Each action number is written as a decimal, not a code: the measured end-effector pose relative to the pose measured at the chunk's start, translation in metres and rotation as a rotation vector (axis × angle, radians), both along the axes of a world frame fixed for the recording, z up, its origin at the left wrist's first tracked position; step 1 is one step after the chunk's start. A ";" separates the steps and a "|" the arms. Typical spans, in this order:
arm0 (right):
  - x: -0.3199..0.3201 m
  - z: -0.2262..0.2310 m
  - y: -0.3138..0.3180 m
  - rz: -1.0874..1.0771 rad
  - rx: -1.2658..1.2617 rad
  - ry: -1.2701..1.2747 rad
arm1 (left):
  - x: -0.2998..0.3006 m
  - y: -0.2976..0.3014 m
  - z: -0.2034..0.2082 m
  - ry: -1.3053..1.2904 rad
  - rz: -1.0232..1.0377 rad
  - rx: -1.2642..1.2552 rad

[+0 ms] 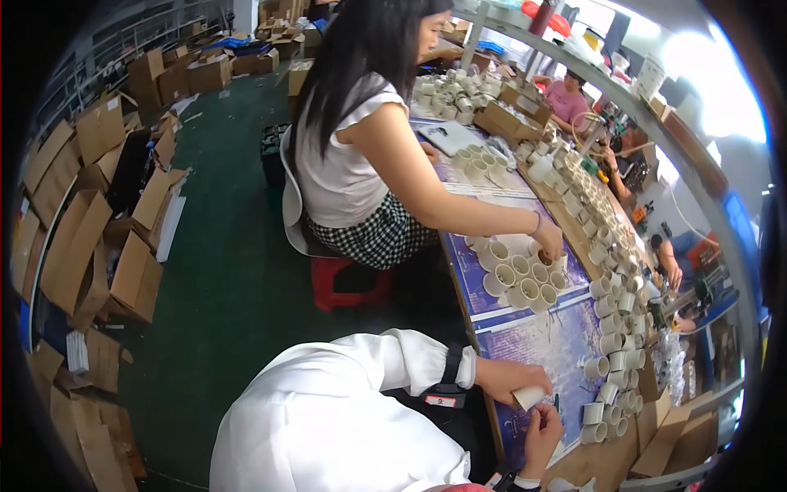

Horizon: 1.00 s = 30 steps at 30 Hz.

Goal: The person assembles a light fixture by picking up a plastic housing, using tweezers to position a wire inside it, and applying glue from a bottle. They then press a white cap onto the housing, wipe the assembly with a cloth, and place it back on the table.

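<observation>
My left hand (pixel 510 380) is closed around a small off-white cup (pixel 531 397), tilted above the near end of the table. Just below the cup, my right hand (pixel 543 433) has its thumb and fingers drawn together close to the cup; anything pinched in them is too small to make out. Under both hands lies a worn purple-and-white board (pixel 541 348) on the table. Several similar cups (pixel 596 367) lie or stand in rows to the right of my hands.
A seated co-worker (pixel 361 164) reaches over a cluster of upright cups (pixel 520 264) farther up the table. A metal shelf frame (pixel 697 139) runs along the table's far side, with other people beyond. Opened cardboard boxes (pixel 78 238) line the green floor (pixel 221 180) at left; another box (pixel 668 430) sits near right.
</observation>
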State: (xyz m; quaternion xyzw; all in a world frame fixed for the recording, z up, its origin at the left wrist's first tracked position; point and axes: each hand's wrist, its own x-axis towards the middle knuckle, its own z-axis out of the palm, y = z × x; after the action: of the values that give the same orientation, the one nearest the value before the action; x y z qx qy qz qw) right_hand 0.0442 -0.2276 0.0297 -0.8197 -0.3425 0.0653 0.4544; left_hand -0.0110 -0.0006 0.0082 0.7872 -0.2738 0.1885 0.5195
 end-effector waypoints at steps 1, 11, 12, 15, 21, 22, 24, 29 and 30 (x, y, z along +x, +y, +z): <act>0.000 -0.003 0.000 -0.010 0.041 0.042 | -0.003 0.001 0.003 -0.027 -0.021 0.020; -0.019 -0.004 -0.007 -0.006 -0.105 -0.235 | -0.006 -0.010 -0.005 -0.123 -0.049 0.045; -0.019 -0.008 -0.008 -0.017 -0.117 -0.309 | -0.003 -0.010 -0.009 -0.115 -0.069 0.036; -0.035 0.000 -0.002 -0.074 -0.172 -0.425 | 0.006 -0.009 -0.016 -0.166 -0.048 0.029; -0.031 -0.004 0.023 -0.088 -0.170 -0.397 | 0.003 0.014 -0.029 0.021 0.134 0.159; -0.031 -0.006 0.023 -0.102 -0.132 -0.430 | 0.001 0.013 -0.019 -0.049 0.105 0.096; -0.031 -0.004 0.020 -0.137 -0.154 -0.439 | -0.005 0.012 0.004 0.005 0.009 0.092; -0.030 -0.007 0.006 -0.187 -0.163 -0.438 | -0.002 -0.006 -0.004 -0.016 0.090 0.284; -0.032 -0.006 0.005 -0.186 -0.163 -0.444 | -0.001 -0.008 -0.010 0.008 0.104 0.233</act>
State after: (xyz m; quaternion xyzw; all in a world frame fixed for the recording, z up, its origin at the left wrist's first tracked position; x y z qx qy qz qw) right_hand 0.0125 -0.2229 0.0233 -0.8759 -0.3506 -0.1312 0.3044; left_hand -0.0118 -0.0082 -0.0019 0.8561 -0.2504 0.1789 0.4153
